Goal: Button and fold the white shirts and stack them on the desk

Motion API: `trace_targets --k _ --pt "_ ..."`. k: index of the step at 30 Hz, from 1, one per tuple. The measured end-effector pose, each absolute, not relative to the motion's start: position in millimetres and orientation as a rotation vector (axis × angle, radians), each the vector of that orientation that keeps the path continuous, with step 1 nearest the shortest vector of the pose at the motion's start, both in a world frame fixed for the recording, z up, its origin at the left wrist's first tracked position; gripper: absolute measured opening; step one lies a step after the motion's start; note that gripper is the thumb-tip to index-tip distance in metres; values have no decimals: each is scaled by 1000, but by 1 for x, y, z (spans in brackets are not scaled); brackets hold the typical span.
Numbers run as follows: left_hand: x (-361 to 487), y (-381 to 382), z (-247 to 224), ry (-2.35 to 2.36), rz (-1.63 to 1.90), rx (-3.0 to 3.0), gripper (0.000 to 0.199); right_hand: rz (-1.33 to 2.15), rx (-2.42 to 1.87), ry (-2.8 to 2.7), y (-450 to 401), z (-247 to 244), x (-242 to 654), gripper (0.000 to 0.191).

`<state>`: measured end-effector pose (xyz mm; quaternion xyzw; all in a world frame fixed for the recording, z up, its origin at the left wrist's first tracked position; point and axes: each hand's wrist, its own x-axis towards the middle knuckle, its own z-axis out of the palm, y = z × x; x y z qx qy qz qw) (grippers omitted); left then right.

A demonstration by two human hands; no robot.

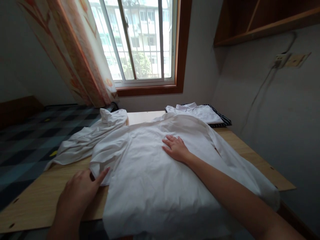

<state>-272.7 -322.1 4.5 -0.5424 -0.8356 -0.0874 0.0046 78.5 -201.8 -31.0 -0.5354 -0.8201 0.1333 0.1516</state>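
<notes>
A white long-sleeved shirt [150,173] lies spread on a light wooden board [42,190], its lower part hanging over the near edge. My right hand [176,148] rests flat on the upper middle of the shirt, fingers spread. At the left, my left hand [80,186] has its thumb on the end of the shirt's left sleeve [110,150]; its other fingers curl at the cuff, partly hidden, and hold the fabric. The right sleeve [250,173] stretches down toward the board's right side.
A crumpled white garment [82,140] lies at the left, reaching the dark checked bedding [27,140]. Folded clothes, white [200,113] over black striped [222,118], sit at the back right. Beyond are a curtain [75,43] and window [142,43]; a shelf [270,26] hangs upper right.
</notes>
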Motion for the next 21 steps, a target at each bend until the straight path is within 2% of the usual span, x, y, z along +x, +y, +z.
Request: trace_targets --k 8,13,17,21 --pt "-257 -321 11 -2550 -303 -1771 35 378 -1533 -2349 -202 -29 78 52" --pt "-247 -316 51 -2391 -338 -1697 37 368 -1537 -2343 -203 -29 78 51" --pt "-247 -310 87 -2212 -317 -1610 55 374 -1530 -2347 -202 -30 78 51" --pt "-264 -303 114 -2065 -520 -1573 55 381 -1519 -2349 -202 -29 78 52"
